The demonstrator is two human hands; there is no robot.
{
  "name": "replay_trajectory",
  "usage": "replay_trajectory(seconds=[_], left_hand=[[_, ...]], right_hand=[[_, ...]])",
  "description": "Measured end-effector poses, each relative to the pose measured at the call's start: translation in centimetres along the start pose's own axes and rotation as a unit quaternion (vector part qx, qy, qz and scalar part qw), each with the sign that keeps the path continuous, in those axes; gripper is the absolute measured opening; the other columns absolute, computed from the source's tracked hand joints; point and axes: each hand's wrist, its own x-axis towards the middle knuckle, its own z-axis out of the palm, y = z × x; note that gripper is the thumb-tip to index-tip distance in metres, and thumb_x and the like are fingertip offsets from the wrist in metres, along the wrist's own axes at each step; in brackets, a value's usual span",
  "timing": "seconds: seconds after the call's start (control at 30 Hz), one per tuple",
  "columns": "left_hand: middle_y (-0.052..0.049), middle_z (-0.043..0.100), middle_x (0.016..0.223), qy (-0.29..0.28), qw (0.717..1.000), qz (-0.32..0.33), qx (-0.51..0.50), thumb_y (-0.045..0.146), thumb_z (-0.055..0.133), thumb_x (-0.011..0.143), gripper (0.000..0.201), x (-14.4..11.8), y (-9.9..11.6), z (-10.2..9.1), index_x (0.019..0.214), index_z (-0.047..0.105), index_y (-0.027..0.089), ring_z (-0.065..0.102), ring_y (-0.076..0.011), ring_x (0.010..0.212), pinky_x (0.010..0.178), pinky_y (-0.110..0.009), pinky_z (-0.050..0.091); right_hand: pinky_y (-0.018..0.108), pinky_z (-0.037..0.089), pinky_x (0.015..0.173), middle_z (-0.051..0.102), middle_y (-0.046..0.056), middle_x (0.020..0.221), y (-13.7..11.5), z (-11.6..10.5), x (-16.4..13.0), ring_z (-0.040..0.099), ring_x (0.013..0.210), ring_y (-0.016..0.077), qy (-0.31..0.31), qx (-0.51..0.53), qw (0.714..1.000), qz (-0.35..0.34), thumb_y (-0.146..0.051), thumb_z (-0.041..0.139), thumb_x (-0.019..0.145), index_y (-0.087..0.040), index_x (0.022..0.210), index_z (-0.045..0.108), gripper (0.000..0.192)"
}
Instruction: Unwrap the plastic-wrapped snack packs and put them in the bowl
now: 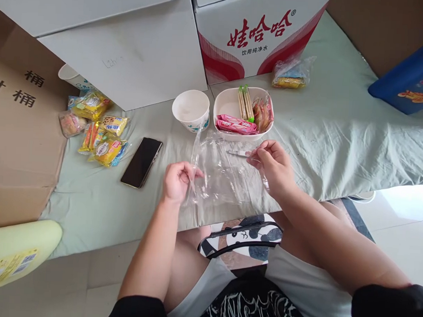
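A clear plastic bag [219, 177] is spread between my two hands, just in front of the paper cup and the tray. My left hand [178, 181] has its fingers curled on the bag's left edge, with a fingertip showing through the film. On the far side, my right hand [274, 167] pinches the bag's right edge between thumb and fingers. A small white strip [238, 153] sticks out leftward from the right fingertips; whether it belongs to the bag I cannot tell.
A white tray [223, 100] holds several wrapped snacks, beside a paper cup [190, 112]. Left lie a phone [141, 162] and a pile of packaged snacks [108, 149]. Cardboard boxes [132, 57] stand behind. A bagged snack [290, 78] lies back right, near a blue container [407, 78].
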Motion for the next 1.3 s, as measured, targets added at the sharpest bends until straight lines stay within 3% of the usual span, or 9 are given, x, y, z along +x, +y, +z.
replay_trajectory(seconds=[0.1,0.2,0.3,0.4,0.57,0.77,0.9,1.17,1.3], left_hand=[[-0.015,0.073,0.071,-0.065,0.991,-0.103,0.054,0.073,0.043,0.079,0.061,0.2,0.3,-2.0,0.052,0.056,0.019,0.073,-0.024,0.07,0.058,-0.031,0.053],[-0.017,0.079,0.089,-0.076,0.986,-0.13,0.071,0.085,0.057,0.069,0.072,-0.4,0.0,-1.8,0.077,0.071,0.015,0.076,-0.0265,0.079,0.059,-0.03,0.055],[-0.013,0.078,0.085,-0.081,0.981,-0.111,0.138,0.07,0.074,0.068,0.058,-1.0,-0.9,-0.2,0.083,0.073,0.015,0.076,-0.0256,0.08,0.063,-0.03,0.056],[-0.007,0.077,0.077,-0.031,0.979,-0.065,0.193,0.042,0.068,0.075,0.026,-0.8,-1.6,0.9,0.077,0.072,0.017,0.074,-0.0225,0.077,0.064,-0.029,0.055],[-0.008,0.078,0.086,0.032,0.997,-0.057,0.033,0.033,0.058,0.07,0.02,-0.3,-0.5,-0.3,0.078,0.067,0.018,0.075,-0.0205,0.075,0.066,-0.029,0.058],[-0.012,0.08,0.098,-0.021,0.994,-0.103,-0.013,0.054,0.064,0.076,0.043,-0.5,0.3,-1.8,0.097,0.068,0.017,0.077,-0.0237,0.083,0.064,-0.03,0.059],[-0.007,0.079,0.089,-0.048,0.984,-0.129,0.114,0.025,0.07,0.07,0.03,-0.6,-0.3,-1.3,0.099,0.069,0.018,0.073,-0.017,0.065,0.053,-0.024,0.051],[0.004,0.062,0.054,0.025,0.992,-0.014,0.121,0.037,0.065,0.079,0.023,0.3,0.0,-3.0,0.094,0.069,0.02,0.035,-0.0055,0.032,0.037,-0.021,0.023],[0.003,0.066,0.058,0.008,0.998,0.031,0.047,0.044,0.075,0.074,0.032,0.3,0.1,-3.6,0.096,0.068,0.021,0.035,-0.0041,0.032,0.036,-0.019,0.021]], right_hand=[[0.029,0.06,0.072,0.055,-0.005,0.084,-0.1,-0.3,0.1,0.073,0.081,0.014,-0.012,-0.04,0.999,0.006,-0.034,0.059,0.076,-0.027,0.096,0.043,0.026],[0.031,0.059,0.069,0.054,-0.004,0.086,0.2,-0.1,-0.4,0.072,0.075,0.0142,-0.039,-0.097,0.995,-0.004,-0.029,0.054,0.073,-0.026,0.1,0.046,0.028],[0.033,0.055,0.066,0.054,-0.003,0.084,0.7,0.2,-0.9,0.07,0.071,0.0165,-0.082,-0.189,0.978,-0.024,-0.025,0.051,0.07,-0.025,0.102,0.051,0.032],[0.034,0.049,0.064,0.061,0.0,0.09,0.8,0.5,-1.2,0.062,0.061,0.0149,-0.111,-0.317,0.94,-0.067,-0.025,0.054,0.07,-0.023,0.106,0.058,0.036],[0.031,0.04,0.061,0.064,0.001,0.07,0.3,0.8,-1.1,0.053,0.056,0.0148,-0.09,-0.419,0.899,-0.093,-0.037,0.06,0.081,-0.022,0.084,0.065,0.016],[0.029,0.036,0.056,0.059,-0.001,0.054,0.2,0.8,-0.8,0.053,0.051,0.016,-0.051,-0.387,0.918,-0.064,-0.041,0.055,0.087,-0.023,0.079,0.064,0.022],[0.032,0.045,0.065,0.073,0.005,0.073,0.0,0.6,-0.7,0.065,0.064,0.0188,-0.054,-0.378,0.92,-0.089,-0.042,0.053,0.088,-0.022,0.073,0.065,0.027],[0.026,0.044,0.051,0.071,0.001,0.08,-0.8,-1.2,0.3,0.063,0.054,0.0123,0.016,-0.226,0.974,-0.008,-0.033,0.052,0.081,-0.021,0.094,0.067,0.023],[0.025,0.049,0.05,0.074,0.003,0.1,-0.7,-1.4,0.4,0.065,0.058,0.0109,-0.061,-0.144,0.987,0.019,-0.028,0.063,0.071,-0.022,0.099,0.065,0.029]])
